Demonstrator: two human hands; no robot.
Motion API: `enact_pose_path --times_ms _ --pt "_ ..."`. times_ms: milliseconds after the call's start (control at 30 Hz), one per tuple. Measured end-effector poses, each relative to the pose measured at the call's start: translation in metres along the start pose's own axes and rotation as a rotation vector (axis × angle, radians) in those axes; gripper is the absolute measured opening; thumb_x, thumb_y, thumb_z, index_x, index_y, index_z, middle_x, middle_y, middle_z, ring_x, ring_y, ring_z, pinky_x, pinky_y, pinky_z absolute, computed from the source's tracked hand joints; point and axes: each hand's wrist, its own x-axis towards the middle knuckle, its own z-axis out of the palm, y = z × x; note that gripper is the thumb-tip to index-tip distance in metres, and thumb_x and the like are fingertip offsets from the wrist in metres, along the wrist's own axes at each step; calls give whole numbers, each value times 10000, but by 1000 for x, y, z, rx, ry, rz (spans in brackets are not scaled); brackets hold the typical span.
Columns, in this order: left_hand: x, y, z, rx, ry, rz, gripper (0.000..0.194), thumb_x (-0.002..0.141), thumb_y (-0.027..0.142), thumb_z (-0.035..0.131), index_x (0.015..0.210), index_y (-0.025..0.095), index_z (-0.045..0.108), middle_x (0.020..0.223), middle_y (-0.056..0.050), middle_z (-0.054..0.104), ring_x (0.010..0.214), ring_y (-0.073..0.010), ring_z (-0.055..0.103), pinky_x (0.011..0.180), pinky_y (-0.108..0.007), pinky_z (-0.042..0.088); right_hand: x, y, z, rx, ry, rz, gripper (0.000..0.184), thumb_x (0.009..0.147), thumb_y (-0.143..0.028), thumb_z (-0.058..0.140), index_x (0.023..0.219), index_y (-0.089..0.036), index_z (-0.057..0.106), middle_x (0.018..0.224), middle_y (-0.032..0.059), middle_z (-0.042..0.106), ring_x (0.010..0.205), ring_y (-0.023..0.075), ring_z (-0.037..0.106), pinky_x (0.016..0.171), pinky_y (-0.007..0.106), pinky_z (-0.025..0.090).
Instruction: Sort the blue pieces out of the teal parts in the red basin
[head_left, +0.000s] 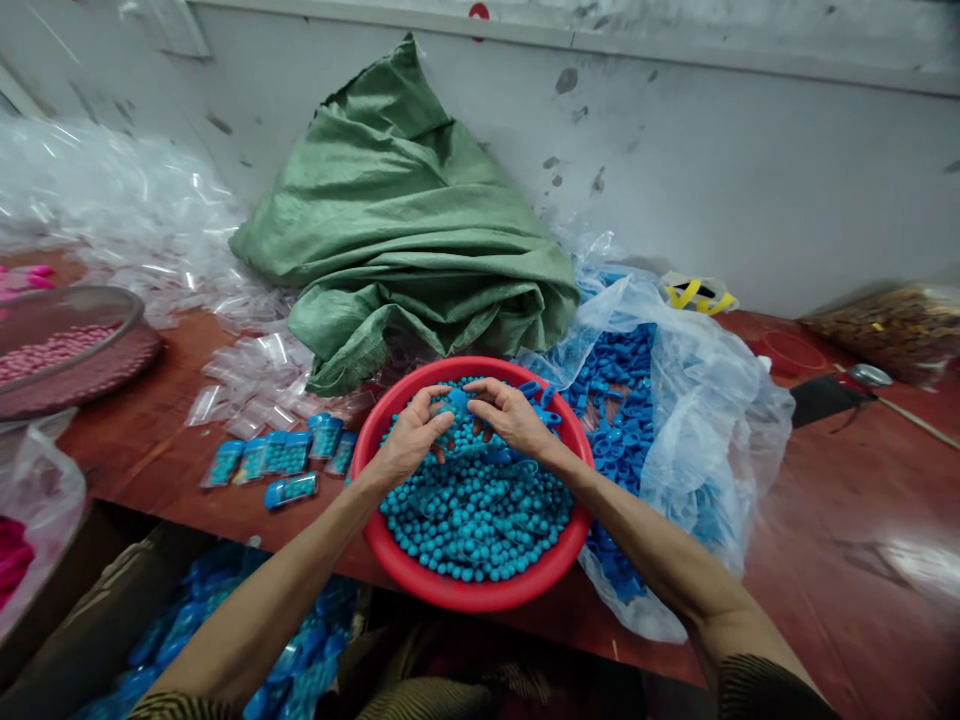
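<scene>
Over the red basin [480,597], my left hand [414,432] and my right hand [511,418] meet at a small clear container with a blue cap [456,400]. The fingertips of both hands close on it from either side, and they partly hide it. Beneath them the basin is filled with turquoise beads [472,520]. Several blue caps [536,392] lie among the beads at the basin's right rim. To the left on the table, several filled blue-capped containers [286,453] lie in a loose group.
Clear empty tubes [259,385] are heaped at the left. Behind the basin slumps a green sack [420,220]. An open plastic bag [697,440] of blue caps lies right. A bowl of pink beads [60,350] stands far left. Below the table edge are bagged blue pieces [300,640].
</scene>
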Motion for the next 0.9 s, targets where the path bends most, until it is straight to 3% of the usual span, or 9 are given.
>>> enact_pose_path --times_ms 233,367,533,667,900 --pt "3 -3 3 69 37 37 473 738 262 650 1182 177 510 779 15 572 457 -51 462 342 -161 334 -1 2 1 -112 27 -58 262 811 -295 553 1024 -186 659 676 -23 601 528 83 524 500 206 429" --pt "-1 1 8 35 55 59 528 749 257 627 1254 186 490 721 27 548 463 -58 449 374 -173 347 -2 1 4 -101 89 -56 255 802 -322 558 960 -172 693 606 -28 579 494 84 504 484 208 407" --pt "-4 3 11 28 89 79 507 758 242 616 1253 193 517 713 24 553 482 -56 441 418 -175 363 -1 -1 4 -88 46 -44 274 804 -317 543 966 -149 687 539 -39 525 476 85 481 459 202 385" --pt "-3 6 8 89 45 84 522 744 213 615 1255 191 509 731 23 562 498 -61 451 430 -176 368 -2 -6 1 -129 27 -77 263 838 -313 499 984 -163 659 602 -37 533 480 71 459 460 194 378" --pt "-5 8 6 106 65 75 490 753 223 604 1232 162 526 639 40 516 485 -69 438 417 -175 331 -8 -11 3 -133 57 -113 243 850 -316 495 973 -182 656 679 -22 562 496 65 458 455 187 370"
